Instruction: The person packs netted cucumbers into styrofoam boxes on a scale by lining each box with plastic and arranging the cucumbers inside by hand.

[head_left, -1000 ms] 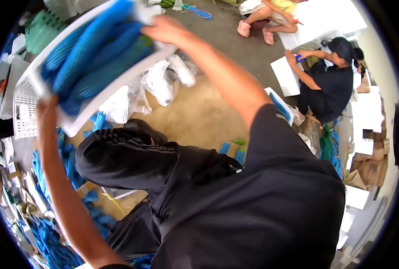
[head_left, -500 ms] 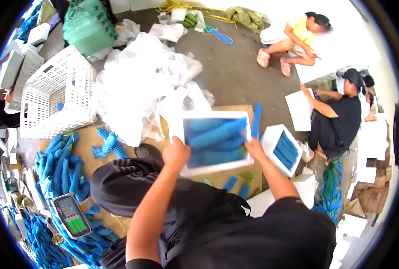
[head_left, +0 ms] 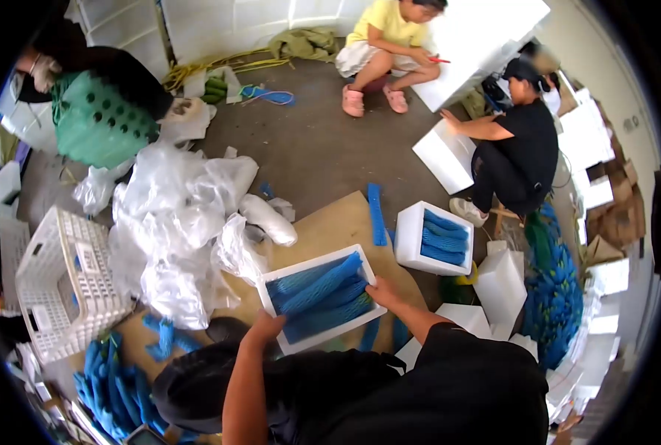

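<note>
My left hand (head_left: 267,327) grips the near left corner of a white foam box (head_left: 323,340), and my right hand (head_left: 384,294) grips its right side. The open box is held above my lap and slants slightly in view. Inside lie several long pieces in blue netting (head_left: 319,289), side by side, with some green showing at the right end. Just beyond my right hand stands a second white foam box (head_left: 408,236), also holding blue-netted pieces. A flat blue net strip (head_left: 376,215) lies on the floor between the boxes.
Cardboard (head_left: 323,222) covers the floor before me. On the left are clear plastic bags (head_left: 182,222), a white crate (head_left: 78,297) and a heap of blue-netted pieces (head_left: 115,386). A person in black (head_left: 520,148) squats at right with a foam block (head_left: 446,156); a person in yellow (head_left: 386,33) sits behind.
The view has turned, so the surroundings sit further left and the box lies lower in view, more slanted. Both hands still hold it. A person with the green sack shows more fully at upper left.
</note>
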`<state>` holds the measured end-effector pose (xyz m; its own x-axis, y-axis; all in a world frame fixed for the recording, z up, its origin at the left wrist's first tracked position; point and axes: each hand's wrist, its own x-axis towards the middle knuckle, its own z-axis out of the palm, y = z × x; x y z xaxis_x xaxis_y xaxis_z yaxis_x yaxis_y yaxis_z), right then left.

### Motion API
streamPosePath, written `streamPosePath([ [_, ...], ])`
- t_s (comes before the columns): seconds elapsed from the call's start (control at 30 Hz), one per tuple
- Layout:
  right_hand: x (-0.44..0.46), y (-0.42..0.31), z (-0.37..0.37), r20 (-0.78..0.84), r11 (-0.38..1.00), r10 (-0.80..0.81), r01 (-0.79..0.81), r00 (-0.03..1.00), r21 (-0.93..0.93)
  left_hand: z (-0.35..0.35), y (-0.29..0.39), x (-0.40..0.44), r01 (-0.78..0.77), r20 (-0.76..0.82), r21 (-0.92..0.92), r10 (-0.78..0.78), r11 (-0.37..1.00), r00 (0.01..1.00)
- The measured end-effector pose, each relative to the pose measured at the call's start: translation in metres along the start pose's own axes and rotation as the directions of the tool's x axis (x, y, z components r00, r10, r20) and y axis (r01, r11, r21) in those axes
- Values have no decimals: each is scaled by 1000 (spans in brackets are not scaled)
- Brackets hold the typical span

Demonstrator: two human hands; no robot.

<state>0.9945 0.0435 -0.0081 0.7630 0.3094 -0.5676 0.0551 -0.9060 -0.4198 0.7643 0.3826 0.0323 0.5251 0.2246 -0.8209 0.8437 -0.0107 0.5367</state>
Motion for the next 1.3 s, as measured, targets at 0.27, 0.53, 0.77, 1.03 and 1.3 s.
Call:
streamPosePath([
  [0.27,-3,31,43,-105,966,207,-221,973,-138,-39,51,-88,-333,-3,336,355,881,935],
  [0.53,19,35,38,32,975,195,-190,980,-112,-176,51,-217,-189,-442,565,489,803,752],
  [0.77,49,76,15,350,952,-271,303,897,-38,-215,-73,-241,-323,-524,182,369,929,768],
  [1.03,-38,-64,-32,-1,689,-684,646,729,-327,-191,-65,-261,-355,-646,-60,235,933,726],
  [1.3,-31,-88,43,48,675,-648,602,760,-427,-199,-117,-251,-446,-699,-30,301,894,649],
])
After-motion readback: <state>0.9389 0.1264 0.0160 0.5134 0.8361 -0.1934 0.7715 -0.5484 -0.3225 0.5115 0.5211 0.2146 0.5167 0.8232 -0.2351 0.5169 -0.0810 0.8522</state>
